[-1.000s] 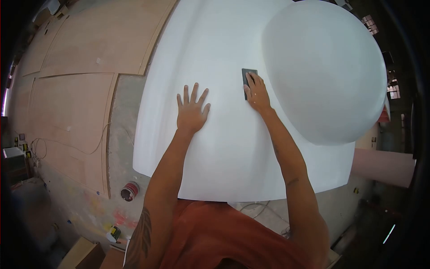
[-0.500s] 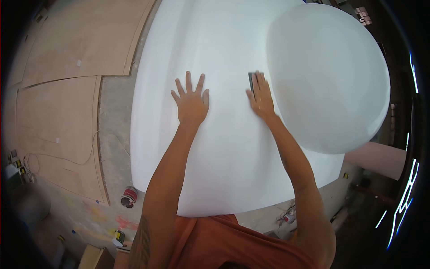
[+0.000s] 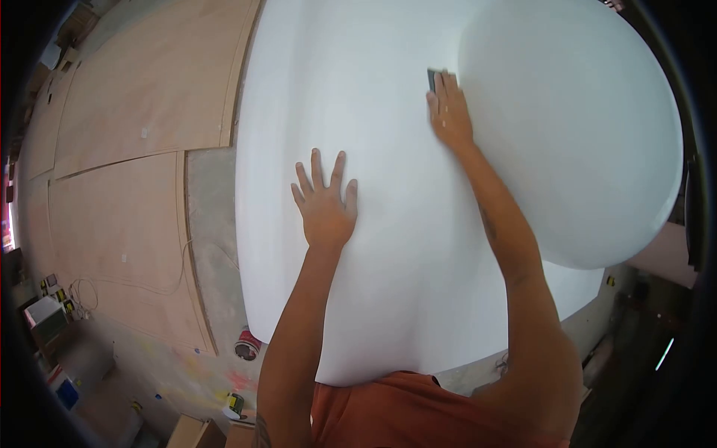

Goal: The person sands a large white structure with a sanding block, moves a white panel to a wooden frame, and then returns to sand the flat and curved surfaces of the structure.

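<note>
Beneath the fingers of the right hand [image 3: 450, 116] sits a dark flat pad [image 3: 432, 78], mostly covered, with only its far left corner showing. That hand is closed over it: the fingers lie close together on top, the thumb sits along the near left side, and the pad is held against a broad, smooth white panel [image 3: 396, 239]. Just to the right of this hand, the panel swells into a large rounded dome [image 3: 575, 134].

Nearer the wearer and to the left, the left hand [image 3: 328, 216] rests palm down on the same panel, its fingers spread wide apart, holding nothing.

Below and left of the left hand, past the panel's edge, a red can [image 3: 249, 335] is on the grey floor [image 3: 213, 201]. Its mouth looks dark, and the contents cannot be made out. Nearer the wearer is a green and yellow can [image 3: 234, 404], then a brown box [image 3: 187, 431]; what either holds cannot be told.

Farther left of the left hand lie large tan boards [image 3: 149, 82], with a thin cord [image 3: 149, 291] trailing across the nearer one.
</note>
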Motion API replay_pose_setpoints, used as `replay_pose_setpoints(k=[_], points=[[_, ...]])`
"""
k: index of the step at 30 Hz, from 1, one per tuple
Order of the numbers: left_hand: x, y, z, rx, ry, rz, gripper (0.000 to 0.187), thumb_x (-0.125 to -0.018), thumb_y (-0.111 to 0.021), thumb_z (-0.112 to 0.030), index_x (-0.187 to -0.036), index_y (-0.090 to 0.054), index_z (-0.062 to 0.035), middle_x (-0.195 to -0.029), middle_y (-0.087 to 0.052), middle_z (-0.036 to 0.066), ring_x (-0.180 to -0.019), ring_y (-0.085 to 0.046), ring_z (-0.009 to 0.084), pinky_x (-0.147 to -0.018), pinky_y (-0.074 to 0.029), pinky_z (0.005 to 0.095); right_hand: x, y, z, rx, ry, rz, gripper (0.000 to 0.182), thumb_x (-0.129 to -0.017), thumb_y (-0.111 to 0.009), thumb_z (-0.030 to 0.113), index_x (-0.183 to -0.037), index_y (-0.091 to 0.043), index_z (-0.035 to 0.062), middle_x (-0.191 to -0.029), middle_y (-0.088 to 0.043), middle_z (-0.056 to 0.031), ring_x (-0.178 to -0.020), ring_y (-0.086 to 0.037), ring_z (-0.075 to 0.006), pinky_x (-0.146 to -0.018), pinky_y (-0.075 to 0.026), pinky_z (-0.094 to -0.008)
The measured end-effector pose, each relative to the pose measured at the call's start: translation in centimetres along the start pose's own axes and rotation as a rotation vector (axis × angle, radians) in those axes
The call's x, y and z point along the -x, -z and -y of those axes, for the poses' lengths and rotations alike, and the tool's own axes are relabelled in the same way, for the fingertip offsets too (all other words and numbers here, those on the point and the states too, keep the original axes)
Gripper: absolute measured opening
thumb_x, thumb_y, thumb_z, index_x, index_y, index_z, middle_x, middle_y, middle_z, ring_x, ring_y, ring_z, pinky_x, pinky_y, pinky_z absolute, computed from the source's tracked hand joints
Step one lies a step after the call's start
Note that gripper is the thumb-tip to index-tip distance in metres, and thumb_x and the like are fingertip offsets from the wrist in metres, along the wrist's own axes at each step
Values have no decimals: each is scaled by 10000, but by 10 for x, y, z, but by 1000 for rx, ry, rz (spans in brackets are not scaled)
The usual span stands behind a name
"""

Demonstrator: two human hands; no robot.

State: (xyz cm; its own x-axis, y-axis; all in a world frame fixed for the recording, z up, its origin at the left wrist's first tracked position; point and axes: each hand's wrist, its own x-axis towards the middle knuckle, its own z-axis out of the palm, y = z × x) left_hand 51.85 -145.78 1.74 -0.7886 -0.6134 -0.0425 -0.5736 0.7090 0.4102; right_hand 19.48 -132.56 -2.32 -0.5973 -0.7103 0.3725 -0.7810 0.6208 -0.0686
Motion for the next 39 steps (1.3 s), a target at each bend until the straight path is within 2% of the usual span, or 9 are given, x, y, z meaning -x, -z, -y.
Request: replay_pose_setpoints(k=[4, 7, 13, 19, 22, 26, 31, 34, 39], points=[[0, -2, 4, 9, 7, -9, 581, -1079, -538, -390, -1638, -424, -276, -1753, -238, 128, -1597, -191, 474, -1255, -230, 667, 163, 100, 52, -61, -84, 191, 563, -1090, -525, 204, -1557, -414, -90, -1661, -370, -272, -1546, -328, -470, -1262, -285, -537], [0, -2, 4, -2, -2, -26, 579, -1080, -536, -388, -1636, -426, -272, -1753, -238, 131, -1597, -194, 467, -1256, -235, 660, 170, 115, 43, -137, -6, 263, 562, -1086, -526, 191, -1547, -412, -109, -1663, -362, -276, -1545, -319, -485, -1268, -276, -538], [-1, 0, 2, 40, 24, -8, 562, -1073, -545, -367, -1617, -459, -256, -1745, -262, 135, -1596, -201, 463, -1267, -217, 640, -28, -13, -13, -22, 79, -54, 532, -1085, -509, 260, -1478, -488, -98, -1579, -456, -307, -1459, -419, -491, -1224, -353, -538], [-1, 2, -1, 57, 31, -5, 552, -1065, -556, -337, -1602, -478, -238, -1740, -268, 151, -1590, -212, 470, -1264, -215, 637, -140, -65, -43, 96, -154, -83, 550, -1059, -542, 333, -1432, -536, -72, -1508, -524, -297, -1424, -458, -464, -1195, -384, -533], [0, 2, -1, 68, 29, -14, 555, -1065, -555, -336, -1604, -473, -236, -1737, -270, 158, -1588, -216, 475, -1262, -217, 641, -96, -49, -24, 61, -82, -123, 556, -1070, -530, 334, -1447, -526, -75, -1538, -502, -293, -1441, -446, -463, -1206, -368, -538], [1, 0, 0, 86, 9, -26, 558, -1069, -548, -349, -1610, -465, -240, -1736, -272, 155, -1591, -211, 475, -1263, -213, 646, 54, 28, 26, -91, -38, -20, 557, -1081, -548, 268, -1518, -472, -69, -1614, -428, -282, -1509, -379, -462, -1241, -314, -559], [0, -3, 4, 69, 13, -20, 560, -1075, -540, -361, -1617, -454, -250, -1741, -268, 140, -1600, -192, 464, -1268, -202, 648, 159, 110, 38, -141, -19, 234, 549, -1064, -586, 195, -1529, -451, -63, -1628, -401, -279, -1523, -361, -462, -1255, -306, -547], [0, -2, 5, 88, 16, -10, 561, -1074, -543, -364, -1616, -458, -248, -1741, -266, 140, -1600, -194, 459, -1271, -201, 638, 102, 84, 20, -170, 135, 192, 536, -1061, -589, 192, -1514, -462, -63, -1618, -408, -284, -1523, -362, -457, -1244, -324, -548], [2, -3, 4, 76, 1, -10, 567, -1066, -561, -376, -1606, -466, -227, -1728, -271, 163, -1579, -206, 498, -1237, -243, 681, -63, -17, -10, -112, 23, -6, 504, -1062, -562, 259, -1444, -511, -66, -1558, -463, -286, -1472, -420, -435, -1206, -379, -525]])
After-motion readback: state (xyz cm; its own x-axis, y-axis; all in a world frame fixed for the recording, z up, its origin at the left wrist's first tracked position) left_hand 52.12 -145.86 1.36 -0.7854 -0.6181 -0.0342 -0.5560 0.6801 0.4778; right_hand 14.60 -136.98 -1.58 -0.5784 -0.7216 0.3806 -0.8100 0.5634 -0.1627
